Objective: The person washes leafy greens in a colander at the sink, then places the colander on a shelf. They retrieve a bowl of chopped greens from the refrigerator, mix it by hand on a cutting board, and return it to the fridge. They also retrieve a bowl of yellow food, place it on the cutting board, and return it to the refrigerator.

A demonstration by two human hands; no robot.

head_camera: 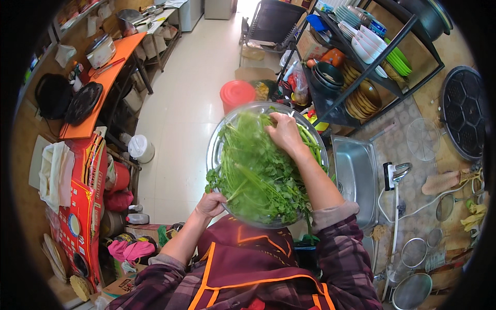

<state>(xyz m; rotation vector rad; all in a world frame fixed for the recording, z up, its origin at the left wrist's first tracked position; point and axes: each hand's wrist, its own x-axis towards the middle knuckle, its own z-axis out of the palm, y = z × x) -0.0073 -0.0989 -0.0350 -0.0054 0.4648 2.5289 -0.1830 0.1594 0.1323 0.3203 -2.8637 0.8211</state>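
Note:
A round, shiny metal basin (214, 146) is before me at waist height, close against my apron. It is heaped with leafy green herbs that look like coriander (255, 170), partly blurred, with thicker green stalks (309, 137) along its right side. My left hand (211, 204) is closed at the basin's near-left rim, thumb uppermost, with some stems beside the thumb. Its lower fingers are hidden. My right hand (286, 131) reaches over to the far right part of the heap, fingers curled against the greens. Leaves hide whether it grips any stems.
To my right are a steel sink (358, 170), a faucet (399, 172) and a black rack (337, 104) with bowls. A red lidded bucket (237, 93) stands beyond the basin. On the left are an orange table (112, 83) and a white bucket (140, 148) on the tiled floor.

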